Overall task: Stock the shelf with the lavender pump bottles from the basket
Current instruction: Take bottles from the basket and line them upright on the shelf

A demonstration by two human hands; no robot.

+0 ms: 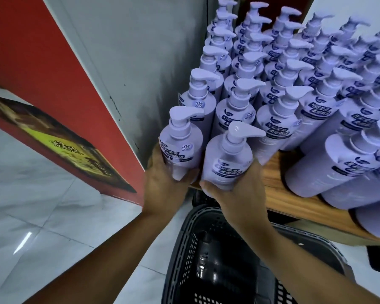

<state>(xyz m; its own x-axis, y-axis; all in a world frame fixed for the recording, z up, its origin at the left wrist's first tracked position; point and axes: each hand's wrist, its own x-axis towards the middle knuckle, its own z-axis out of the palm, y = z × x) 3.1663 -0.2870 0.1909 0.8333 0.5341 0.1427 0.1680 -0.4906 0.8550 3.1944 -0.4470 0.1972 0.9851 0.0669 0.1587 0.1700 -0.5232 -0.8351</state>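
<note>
The left hand (162, 183) and right hand (235, 194) each wrap fingers around a purple bottle (181, 145), setting both onto the shelf (294, 185) edge to fill the front row.

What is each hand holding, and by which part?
Left hand grips the left bottle around its lower body; the right hand grips the right bottle likewise.

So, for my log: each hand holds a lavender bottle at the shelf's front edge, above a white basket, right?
Per the head view the basket is black, not white; left hand holds the left bottle, right hand the right bottle, at the shelf edge.
</note>
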